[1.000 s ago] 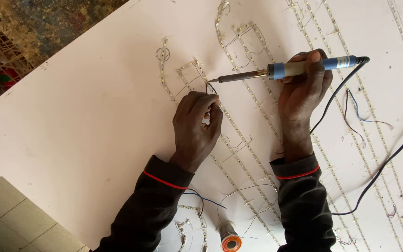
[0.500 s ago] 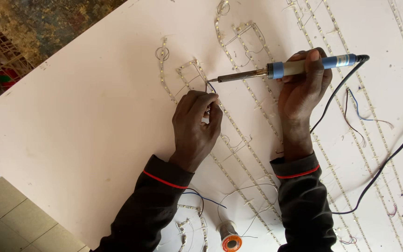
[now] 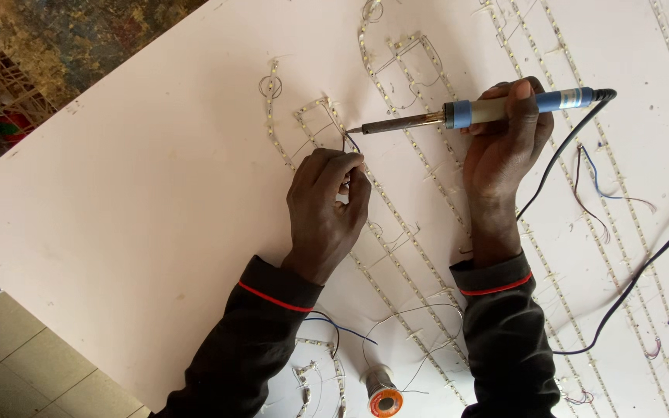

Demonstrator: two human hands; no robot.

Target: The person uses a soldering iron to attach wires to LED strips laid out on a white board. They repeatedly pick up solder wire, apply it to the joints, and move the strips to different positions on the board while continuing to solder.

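Right hand (image 3: 505,147) fingers clamped on soldering iron (image 3: 474,112), tip at LED strip (image 3: 396,213) on white board (image 3: 156,217), left hand (image 3: 325,203) fingers pinched on thin wire (image 3: 348,142) beside tip, solder spool (image 3: 382,391) near sleeves

blue-handled soldering iron (image 3: 497,108), pale pink board (image 3: 156,193)

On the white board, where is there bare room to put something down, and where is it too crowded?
The white board is bare to the left of the left hand, out to its lower-left edge. Right of that hand it is crowded: LED strips run under the right hand with the soldering iron, and the black cord crosses them. The solder spool sits between the sleeves.
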